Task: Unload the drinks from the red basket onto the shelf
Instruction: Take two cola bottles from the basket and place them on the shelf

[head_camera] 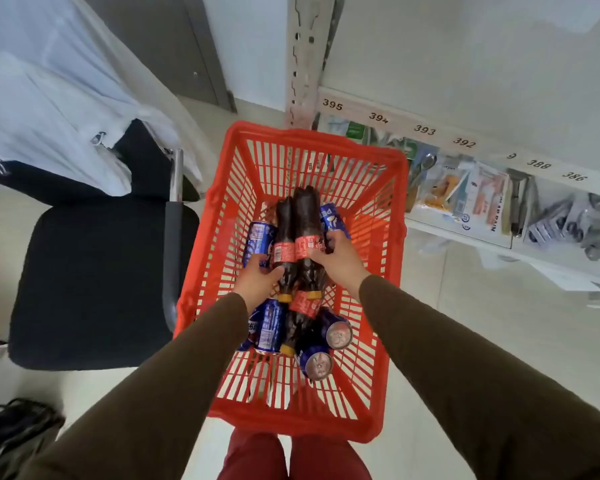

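A red basket (388, 188) stands on the floor in front of me. Inside lie dark cola bottles with red labels and yellow caps, and several blue cans. My left hand (258, 282) grips the left cola bottle (285, 237) near its neck. My right hand (336, 259) wraps around the right cola bottle (306, 213) at its label. A third bottle (297, 323) lies nearer to me among blue cans (269, 327). The white shelf (465, 98) with number stickers along its edge is at the upper right.
A lower shelf level (492, 233) at the right holds packaged goods and metal utensils. A black chair (94, 285) with white cloth draped on its back stands left of the basket. A dark bag (14, 431) lies at the bottom left. A perforated shelf post (305, 57) rises behind the basket.
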A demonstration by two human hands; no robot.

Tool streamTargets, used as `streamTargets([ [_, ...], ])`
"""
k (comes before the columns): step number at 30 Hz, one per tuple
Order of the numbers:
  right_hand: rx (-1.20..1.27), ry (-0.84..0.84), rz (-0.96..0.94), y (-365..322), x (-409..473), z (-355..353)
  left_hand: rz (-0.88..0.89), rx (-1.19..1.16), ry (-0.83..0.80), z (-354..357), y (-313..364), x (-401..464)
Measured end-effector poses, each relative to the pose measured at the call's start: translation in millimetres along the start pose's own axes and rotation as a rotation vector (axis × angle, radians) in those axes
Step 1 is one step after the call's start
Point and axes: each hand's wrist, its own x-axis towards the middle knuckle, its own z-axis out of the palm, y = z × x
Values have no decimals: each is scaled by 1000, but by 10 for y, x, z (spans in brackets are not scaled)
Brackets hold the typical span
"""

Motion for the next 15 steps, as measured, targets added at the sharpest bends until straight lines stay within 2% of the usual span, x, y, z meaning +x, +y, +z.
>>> streamTargets([
  [3,80,-13,51,4,57,50,-48,-71,-25,76,40,36],
  [10,259,-92,175,28,131,120,-159,-406,-134,235,172,74],
  [15,334,-136,201,20,147,108,-161,-542,-187,176,178,45],
])
